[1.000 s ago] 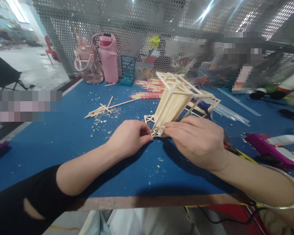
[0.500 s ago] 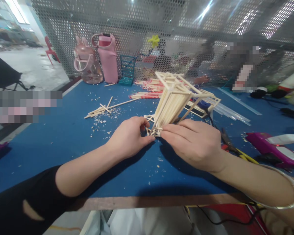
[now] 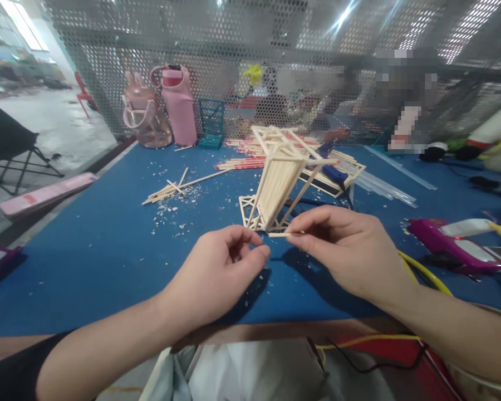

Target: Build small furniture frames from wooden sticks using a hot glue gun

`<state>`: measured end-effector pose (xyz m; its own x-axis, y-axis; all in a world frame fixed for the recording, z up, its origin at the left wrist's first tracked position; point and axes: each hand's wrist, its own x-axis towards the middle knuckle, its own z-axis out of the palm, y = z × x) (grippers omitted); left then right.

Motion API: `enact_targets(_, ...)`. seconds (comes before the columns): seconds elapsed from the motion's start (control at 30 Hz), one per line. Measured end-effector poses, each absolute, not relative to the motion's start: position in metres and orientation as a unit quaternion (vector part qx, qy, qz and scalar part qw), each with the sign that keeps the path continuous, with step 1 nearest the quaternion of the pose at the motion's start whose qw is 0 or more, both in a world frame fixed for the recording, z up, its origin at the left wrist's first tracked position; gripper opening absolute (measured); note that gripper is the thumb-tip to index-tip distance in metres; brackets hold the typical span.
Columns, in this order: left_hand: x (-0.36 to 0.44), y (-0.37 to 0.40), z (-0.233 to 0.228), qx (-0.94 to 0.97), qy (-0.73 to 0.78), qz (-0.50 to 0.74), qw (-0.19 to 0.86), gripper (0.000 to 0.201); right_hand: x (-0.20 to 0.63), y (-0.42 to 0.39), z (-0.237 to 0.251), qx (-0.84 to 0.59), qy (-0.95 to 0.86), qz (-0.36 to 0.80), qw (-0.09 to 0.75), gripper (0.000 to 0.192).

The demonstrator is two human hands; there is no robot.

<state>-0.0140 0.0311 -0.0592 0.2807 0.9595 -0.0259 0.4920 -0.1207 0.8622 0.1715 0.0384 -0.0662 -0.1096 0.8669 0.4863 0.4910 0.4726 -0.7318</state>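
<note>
My right hand (image 3: 346,245) pinches a short pale wooden stick (image 3: 279,235) between thumb and fingertips, and the stick points left. My left hand (image 3: 225,267) is curled, with thumb and index tips close together; nothing shows in it, and it sits just left of the stick's free end. Right behind both hands stands a model built of thin wooden sticks (image 3: 279,184), with a narrow upright body, an open frame on top and a small lattice at its foot.
Loose sticks (image 3: 167,192) and shavings lie at left, with red-marked sticks (image 3: 242,162) behind. A blue glue gun (image 3: 334,170) is behind the model, clear glue sticks (image 3: 384,186) beside it. A purple device (image 3: 455,245) sits right. Pink bottles (image 3: 181,111) stand by the mesh panel (image 3: 234,33).
Both hands have drawn back from the model's foot toward the table's front edge. The short stick now shows in my right fingers. The camera view has shifted slightly.
</note>
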Motion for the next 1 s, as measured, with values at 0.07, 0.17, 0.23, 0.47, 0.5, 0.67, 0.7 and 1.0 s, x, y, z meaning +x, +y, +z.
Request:
enact_targets(0.07, -0.011, 0.028, -0.060, 0.693, 0.528, 0.307, 0.384, 0.022, 0.170, 0.038, -0.067, -0.468, -0.713, 0.225, 0.471, 0.003)
enact_targets(0.17, -0.008, 0.029, -0.061, 0.710, 0.522, 0.331, 0.338, 0.023, 0.166, 0.037, -0.067, -0.459, -0.716, 0.246, 0.465, 0.004)
enact_targets(0.23, -0.008, 0.030, -0.062, 0.721, 0.515, 0.342, 0.313, 0.017, 0.164, 0.037, -0.067, -0.456, -0.724, 0.252, 0.453, 0.005)
enact_targets(0.47, -0.008, 0.034, -0.062, 0.771, 0.480, 0.352, 0.224, 0.007, 0.165, 0.040, -0.068, -0.401, -0.823, 0.053, 0.399, 0.008)
enact_targets(0.5, -0.008, 0.035, -0.062, 0.775, 0.480, 0.351, 0.216, 0.007, 0.167, 0.040, -0.068, -0.372, -0.844, -0.022, 0.385, 0.010)
enact_targets(0.67, -0.008, 0.034, -0.061, 0.781, 0.481, 0.340, 0.206, 0.007, 0.168, 0.033, -0.065, -0.282, -0.868, -0.267, 0.309, 0.022)
enact_targets(0.7, -0.008, 0.034, -0.061, 0.782, 0.481, 0.336, 0.210, 0.008, 0.167, 0.031, -0.064, -0.282, -0.868, -0.276, 0.300, 0.023)
enact_targets(1.0, -0.024, 0.039, -0.063, 0.740, 0.575, 0.258, 0.235, 0.038, 0.167, 0.053, -0.060, -0.321, -0.845, -0.321, 0.283, 0.024)
